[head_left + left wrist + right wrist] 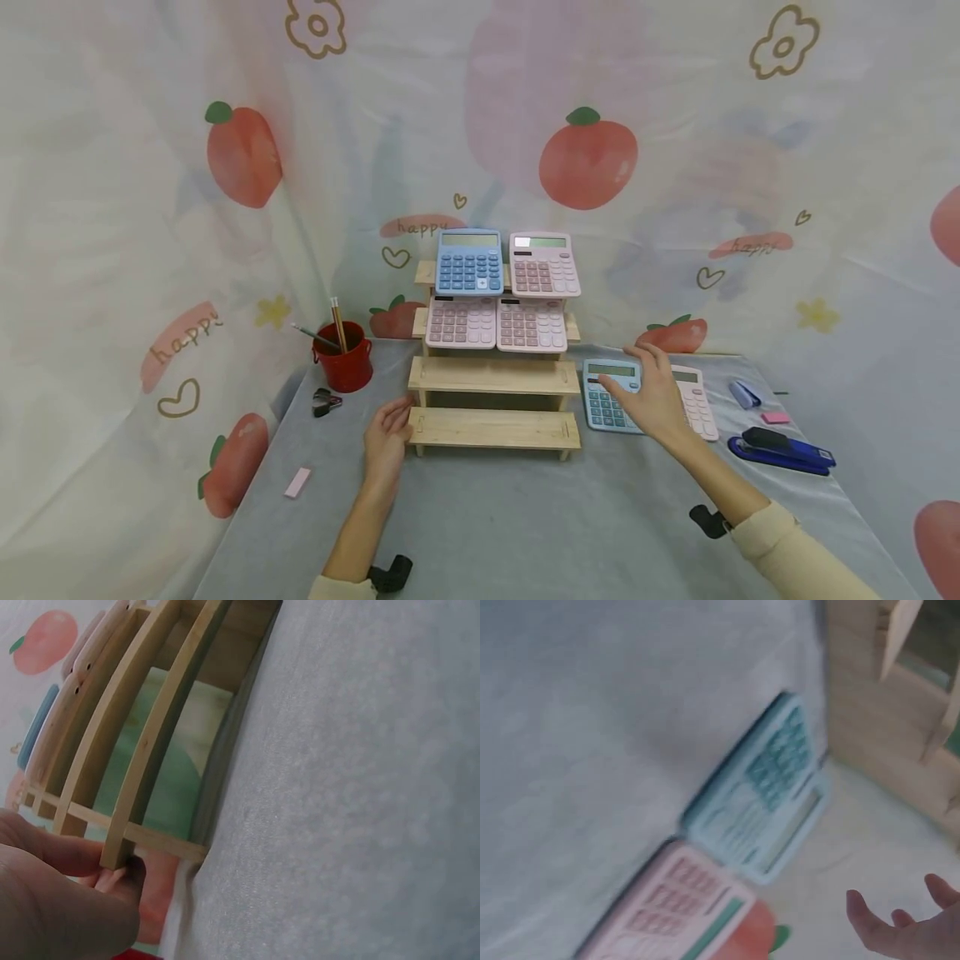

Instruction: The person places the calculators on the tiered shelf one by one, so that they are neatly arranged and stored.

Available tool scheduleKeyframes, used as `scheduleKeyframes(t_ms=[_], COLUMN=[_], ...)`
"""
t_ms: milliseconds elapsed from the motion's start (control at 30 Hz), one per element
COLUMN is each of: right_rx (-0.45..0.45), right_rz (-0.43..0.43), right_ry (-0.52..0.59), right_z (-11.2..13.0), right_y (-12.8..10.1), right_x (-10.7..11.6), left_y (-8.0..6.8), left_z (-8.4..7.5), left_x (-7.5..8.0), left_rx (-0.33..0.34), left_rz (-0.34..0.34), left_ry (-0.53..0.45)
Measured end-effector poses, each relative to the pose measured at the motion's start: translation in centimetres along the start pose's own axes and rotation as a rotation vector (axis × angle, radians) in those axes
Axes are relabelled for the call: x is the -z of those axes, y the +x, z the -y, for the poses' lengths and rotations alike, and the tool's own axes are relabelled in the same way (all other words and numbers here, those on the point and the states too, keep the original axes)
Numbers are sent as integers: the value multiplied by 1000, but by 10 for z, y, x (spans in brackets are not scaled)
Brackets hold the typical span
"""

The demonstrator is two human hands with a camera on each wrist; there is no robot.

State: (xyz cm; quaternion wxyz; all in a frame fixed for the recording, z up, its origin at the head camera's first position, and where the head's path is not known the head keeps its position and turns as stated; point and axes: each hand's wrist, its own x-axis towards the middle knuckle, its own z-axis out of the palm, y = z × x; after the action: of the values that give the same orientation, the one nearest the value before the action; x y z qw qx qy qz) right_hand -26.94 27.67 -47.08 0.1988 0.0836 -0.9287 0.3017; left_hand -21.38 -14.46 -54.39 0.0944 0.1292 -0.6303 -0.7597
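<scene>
Teal calculator (609,394) lies flat under spread right hand (654,398); left hand (387,437) touches wooden rack (495,427).

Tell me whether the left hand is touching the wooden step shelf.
Touching. In the left wrist view the left hand has its fingers against the end of the wooden step shelf; the head view agrees.

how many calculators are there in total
6. On the wooden rack: blue calculator and pink calculator on top, two pink below. On the table: teal calculator and pink one under the right hand.
</scene>
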Motion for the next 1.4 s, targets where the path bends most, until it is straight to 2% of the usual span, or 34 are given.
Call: scheduleKeyframes(t_ms=[233, 367, 667, 800, 967, 1233, 1400], right_rx=[-111, -201, -321, -345, -327, -304, -312], right_rz=[21, 62, 167, 205, 239, 272, 246], right_ry=[-75, -104, -194, -171, -148, -184, -181], right_z=[-56, -83, -139, -146, -142, -133, -132], right_y=[-8, -11, -21, -22, -21, -22, -23], right_x=[13, 17, 12, 10, 8, 5, 4], left_y=[2, 2, 3, 3, 3, 2, 1], left_z=[1, 2, 6, 4, 3, 3, 3], left_x=[1, 1, 1, 0, 0, 1, 1], left_rx=[-6, -6, 9, 24, 14, 1, -5], left_rz=[-9, -3, -7, -9, -10, -16, -16], left_ry=[8, 6, 14, 5, 3, 4, -4])
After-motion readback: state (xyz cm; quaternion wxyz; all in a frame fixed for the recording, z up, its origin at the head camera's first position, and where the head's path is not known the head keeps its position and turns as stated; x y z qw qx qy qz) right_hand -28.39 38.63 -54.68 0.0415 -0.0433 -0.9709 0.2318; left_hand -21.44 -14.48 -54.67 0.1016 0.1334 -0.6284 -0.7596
